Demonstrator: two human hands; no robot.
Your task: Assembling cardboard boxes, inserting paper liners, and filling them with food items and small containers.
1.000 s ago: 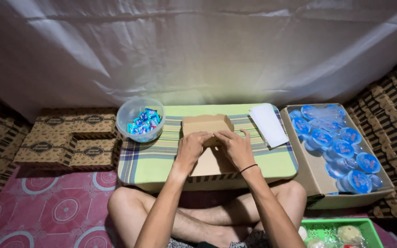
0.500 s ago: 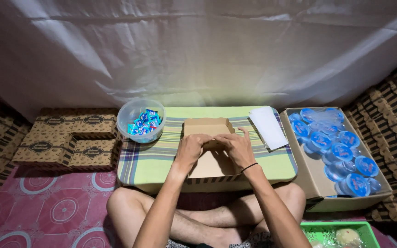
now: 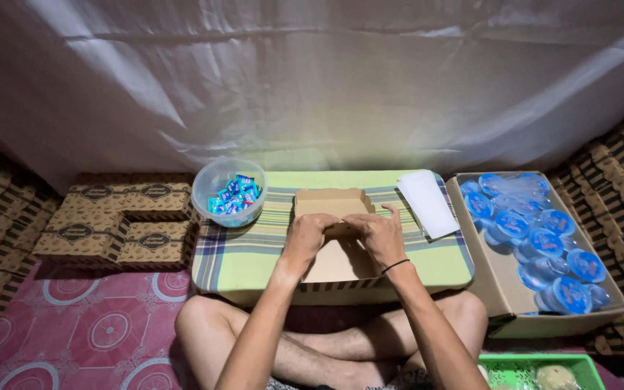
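The left hand (image 3: 305,235) and right hand (image 3: 378,235), fingers curled, are pinched on the brown cardboard box (image 3: 332,249) at centre frame on the striped table (image 3: 254,253); light, creasable board is judged best held by its fold edges.

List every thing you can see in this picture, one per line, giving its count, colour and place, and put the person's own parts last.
cardboard box: one, brown, half folded, middle of the low table
low table: one, green striped cloth
plastic bowl: one, clear, holding blue sweets, table's far left corner
white sheets: a small stack, table's far right
carton: one, brown, right of the table, full of blue-lidded cups
folded boxes: several, patterned brown, left of the table
green basket: one, bottom right
left hand: on the box
right hand: on the box, black wristband
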